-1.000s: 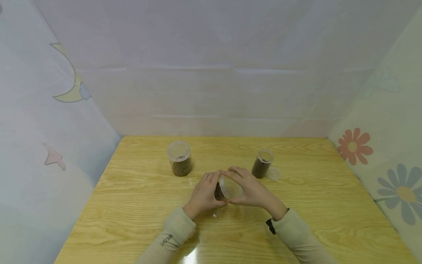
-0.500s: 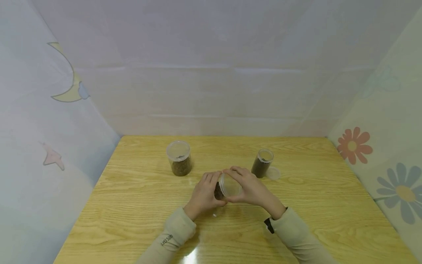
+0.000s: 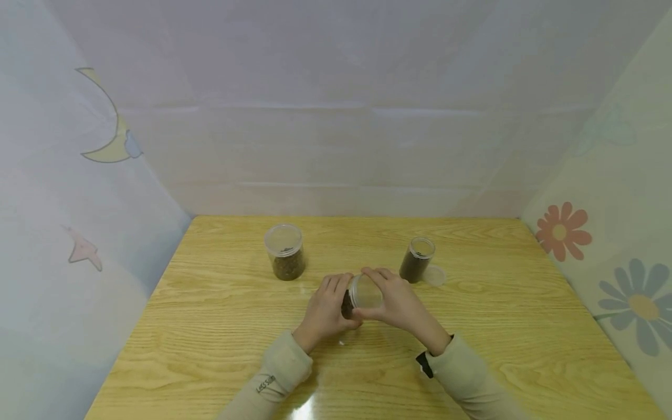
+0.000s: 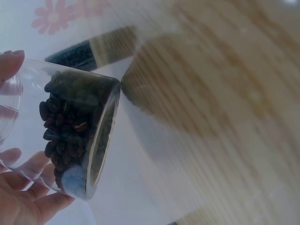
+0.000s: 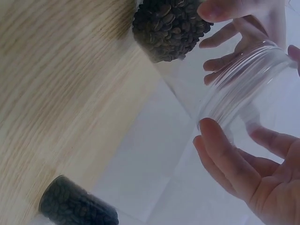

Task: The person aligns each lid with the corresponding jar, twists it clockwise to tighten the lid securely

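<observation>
In the head view a clear screw-top jar (image 3: 346, 304) of dark beans stands tilted over the table's middle, its top toward the right. My left hand (image 3: 324, 306) grips the jar's body, fingers on the far side and thumb on the near side. My right hand (image 3: 396, 303) spans the clear lid (image 3: 368, 294), with fingers and thumb on opposite edges. Ridges on the lid (image 5: 248, 77) show in the right wrist view. The beans (image 4: 70, 126) lie against the jar's base in the left wrist view. Whether the lid is loose I cannot tell.
A wide lidded jar (image 3: 287, 262), partly filled with dark contents, stands behind to the left. Behind to the right is a slimmer jar (image 3: 415, 265) of dark contents, with a clear round lid (image 3: 435, 276) lying beside it. The wooden table (image 3: 210, 326) meets cloth walls.
My right hand has shifted slightly left on the lid, its thumb and fingers moving round the edge. My left hand and the held jar stay nearly still.
</observation>
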{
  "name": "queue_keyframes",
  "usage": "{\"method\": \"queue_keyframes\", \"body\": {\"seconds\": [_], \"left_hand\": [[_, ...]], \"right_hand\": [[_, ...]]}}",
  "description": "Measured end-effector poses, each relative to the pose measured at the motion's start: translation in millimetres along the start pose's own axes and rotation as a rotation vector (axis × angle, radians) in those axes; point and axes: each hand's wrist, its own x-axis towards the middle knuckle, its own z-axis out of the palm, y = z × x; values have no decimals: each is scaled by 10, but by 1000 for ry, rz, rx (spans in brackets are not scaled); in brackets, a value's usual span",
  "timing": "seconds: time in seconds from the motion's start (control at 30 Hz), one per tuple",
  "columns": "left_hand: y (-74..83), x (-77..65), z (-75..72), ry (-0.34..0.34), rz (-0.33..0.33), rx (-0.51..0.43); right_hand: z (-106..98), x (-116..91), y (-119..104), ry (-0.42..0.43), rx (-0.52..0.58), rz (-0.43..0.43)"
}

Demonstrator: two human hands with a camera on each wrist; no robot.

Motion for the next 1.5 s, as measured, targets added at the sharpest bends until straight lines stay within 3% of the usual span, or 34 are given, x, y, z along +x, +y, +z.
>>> {"method": "queue_keyframes", "body": {"seconds": [0.43,0.7,0.83,1.03,1.13,1.5], "left_hand": [[5,-20,4,0,-18,-28],[14,-2,-4,-25,2,-18],[24,13,-12,-39,13,-9],[10,20,-19,-54,8,-30],[-6,20,-22,-70,-8,-46],[-18,29,-18,-80,-7,-39]], "right_hand": [[72,13,-114,58,39,186],[47,-13,-103,-6,34,227],[20,-51,-40,-28,29,140],[-23,-80,87,-17,31,-176],[-37,-77,125,-31,45,-280],[-34,-42,186,-37,56,-326]]}}
